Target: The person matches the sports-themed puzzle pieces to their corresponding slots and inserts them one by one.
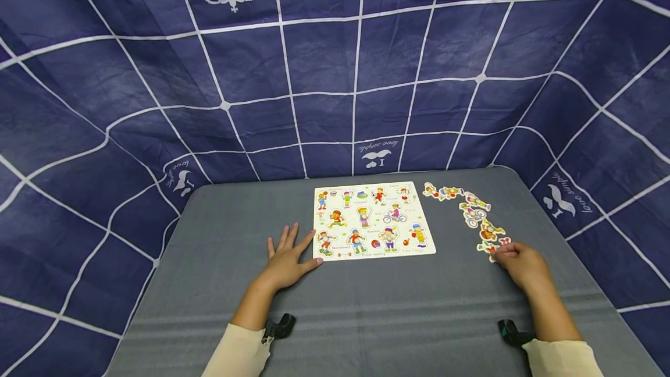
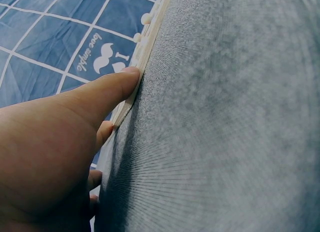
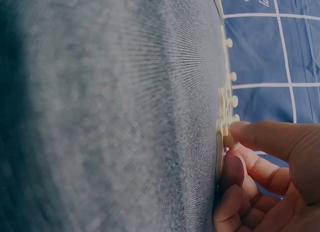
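A white wooden puzzle board (image 1: 426, 249) printed with sports figures lies at the back of the table. My left hand (image 1: 285, 263) is spread with straight fingers at its near left corner. In the left wrist view the thumb rests on the rim of the board (image 2: 154, 29). To the right of the board, loose puzzle pieces (image 1: 491, 230) run in a curved line, with small round knobs (image 3: 233, 101) on them. At the near end of that line my right hand (image 1: 526, 269) pinches a puzzle piece (image 3: 230, 142) between thumb and fingers, which partly hide it.
A grey cloth covers the table (image 1: 366, 313). Dark blue curtains (image 1: 324, 115) with white grid lines hang behind it and along both sides. Black wrist cameras (image 1: 282, 326) are strapped at the cream sleeves (image 1: 238, 354).
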The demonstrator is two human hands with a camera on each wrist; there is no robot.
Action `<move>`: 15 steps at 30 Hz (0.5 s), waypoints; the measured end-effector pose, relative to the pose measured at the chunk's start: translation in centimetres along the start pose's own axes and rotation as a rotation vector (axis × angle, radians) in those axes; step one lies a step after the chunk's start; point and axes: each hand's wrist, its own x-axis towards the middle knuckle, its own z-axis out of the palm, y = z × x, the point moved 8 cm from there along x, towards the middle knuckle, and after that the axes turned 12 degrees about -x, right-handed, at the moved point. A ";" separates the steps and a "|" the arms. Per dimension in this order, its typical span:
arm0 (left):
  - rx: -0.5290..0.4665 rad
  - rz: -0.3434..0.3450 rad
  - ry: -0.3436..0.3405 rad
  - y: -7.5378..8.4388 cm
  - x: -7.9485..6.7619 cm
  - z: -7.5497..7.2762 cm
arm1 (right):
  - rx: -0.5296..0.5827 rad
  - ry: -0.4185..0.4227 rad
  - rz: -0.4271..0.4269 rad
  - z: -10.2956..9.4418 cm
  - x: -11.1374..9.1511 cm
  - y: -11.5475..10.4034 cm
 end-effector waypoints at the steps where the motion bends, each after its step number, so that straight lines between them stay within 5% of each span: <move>1: 0.002 -0.002 -0.002 0.0 0.0 0.0 | -0.003 0.001 -0.002 0.0 0.0 0.0; 15: 0.005 -0.004 -0.004 -0.1 0.0 0.1 | -0.039 0.089 -0.054 -0.5 -0.5 -1.3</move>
